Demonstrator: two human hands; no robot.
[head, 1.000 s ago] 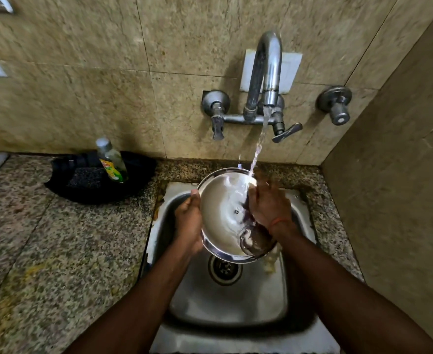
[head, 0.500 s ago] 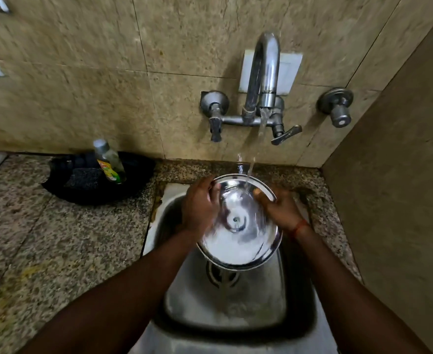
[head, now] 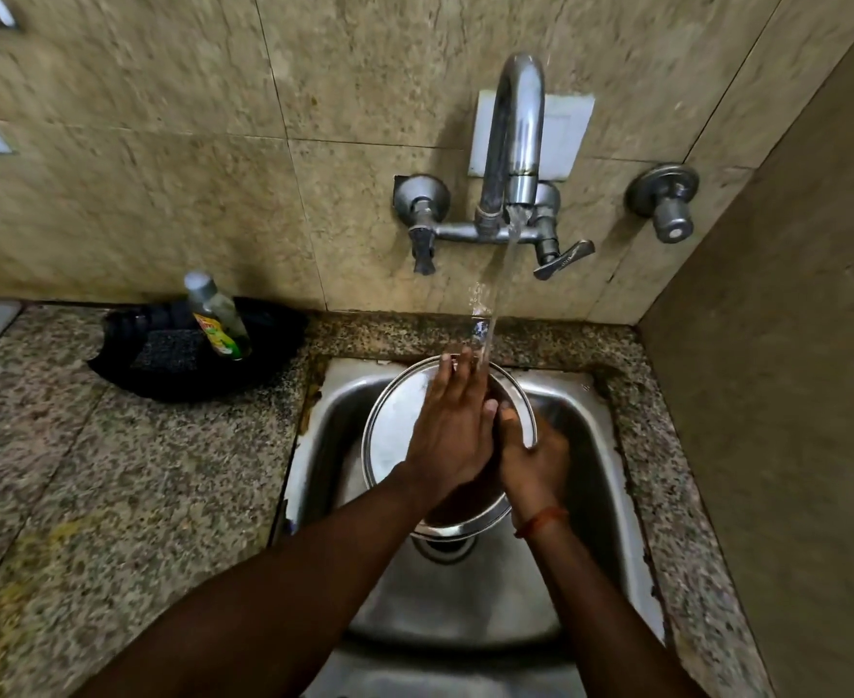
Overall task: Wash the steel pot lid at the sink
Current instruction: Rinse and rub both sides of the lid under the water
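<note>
The round steel pot lid is held over the steel sink, under water running from the wall tap. My left hand lies flat across the lid's face with fingers spread, fingertips in the stream. Gripping the lid's right rim is my right hand, with a red thread at the wrist. The hands hide much of the lid's middle and right side.
A black tray on the granite counter left of the sink holds a dish-soap bottle and a dark scrub pad. Tiled walls close in behind and to the right. A second valve sticks out at right.
My left hand moved from the lid's left rim onto its face, reaching toward the stream. My right hand shifted lower on the right rim. The lid turned and dropped slightly.
</note>
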